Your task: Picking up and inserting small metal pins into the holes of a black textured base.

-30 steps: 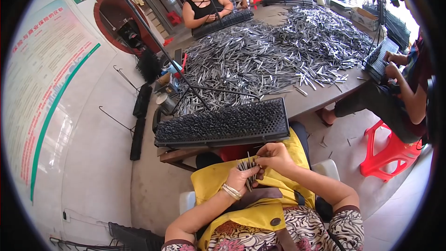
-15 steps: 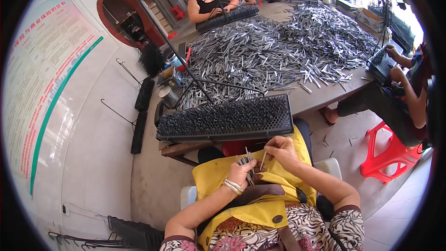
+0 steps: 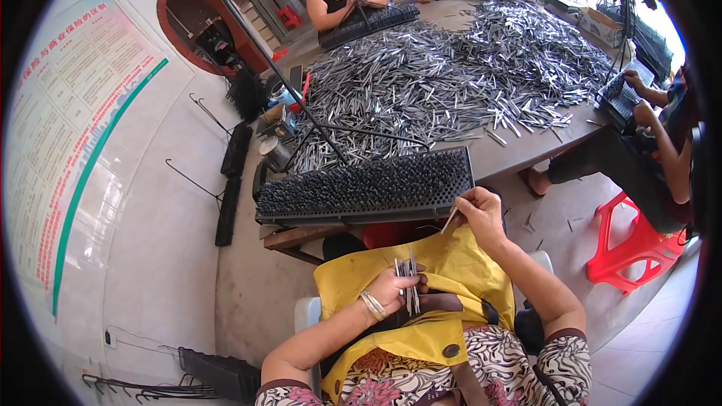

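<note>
My left hand [image 3: 386, 290] is closed round a bundle of thin grey metal strips [image 3: 411, 286] above my lap. My right hand [image 3: 481, 216] pinches a single thin strip [image 3: 449, 220], which hangs tilted from the fingertips beside the near right corner of a long black perforated rack [image 3: 460, 174]. Dark upright pieces stand packed in most of the rack's holes. Bare holes show at its right end. The yellow apron [image 3: 459, 263] on my lap lies beneath both hands.
Beyond the rack, a large heap of loose strips [image 3: 421, 83] covers the table [image 3: 519, 154]. A slanting black metal rod [image 3: 263, 53] crosses above. A metal cup [image 3: 277, 155] stands left. Co-workers sit around, one by a red stool [image 3: 639, 252]. Some strips lie on the floor.
My right hand has moved up and right, away from the bundle, carrying one strip to the rack's corner. My left hand stays over my lap, its bundle turned more upright.
</note>
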`<state>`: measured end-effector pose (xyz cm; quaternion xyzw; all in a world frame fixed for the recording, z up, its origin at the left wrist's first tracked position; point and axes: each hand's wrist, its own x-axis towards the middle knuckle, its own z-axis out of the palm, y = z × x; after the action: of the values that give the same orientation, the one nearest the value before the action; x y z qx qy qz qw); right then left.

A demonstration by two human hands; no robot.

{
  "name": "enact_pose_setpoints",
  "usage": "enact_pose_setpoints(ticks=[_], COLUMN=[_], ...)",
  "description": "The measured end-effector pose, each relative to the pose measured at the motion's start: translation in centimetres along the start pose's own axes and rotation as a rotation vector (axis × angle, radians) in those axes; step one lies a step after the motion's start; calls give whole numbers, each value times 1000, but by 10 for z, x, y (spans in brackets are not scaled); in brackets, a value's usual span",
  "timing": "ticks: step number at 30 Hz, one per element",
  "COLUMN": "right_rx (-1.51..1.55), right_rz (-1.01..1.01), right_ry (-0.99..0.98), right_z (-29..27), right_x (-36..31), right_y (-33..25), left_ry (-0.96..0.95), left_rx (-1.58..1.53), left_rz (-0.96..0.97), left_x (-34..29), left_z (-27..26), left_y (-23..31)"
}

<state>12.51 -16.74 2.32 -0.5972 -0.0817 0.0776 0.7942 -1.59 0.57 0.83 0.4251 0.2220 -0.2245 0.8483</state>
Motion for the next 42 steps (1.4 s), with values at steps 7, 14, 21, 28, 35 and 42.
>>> enact_pose_setpoints(ticks=[7,14,21,28,35,42], right_rx=[-106,-50,-51,-194,-359,-671], right_rz=[-116,-119,-166,-237,-391,-612], right_ry=[134,163,151,169,83,89], right_z=[-15,-37,-43,-31,-28,-24], right_x=[14,39,44,63,86,90], right_y=[-7,-5,-3,4,13,15], left_ry=[14,-189,-228,-143,11,-17], left_rx=[82,331,360,144,19,-6], left_rz=[-18,119,55,4,108,141], left_x=[-5,-4,-6,-4,15,36], left_z=[19,17,19,16,27,35], left_y=[-4,-10,-10,-6,17,19])
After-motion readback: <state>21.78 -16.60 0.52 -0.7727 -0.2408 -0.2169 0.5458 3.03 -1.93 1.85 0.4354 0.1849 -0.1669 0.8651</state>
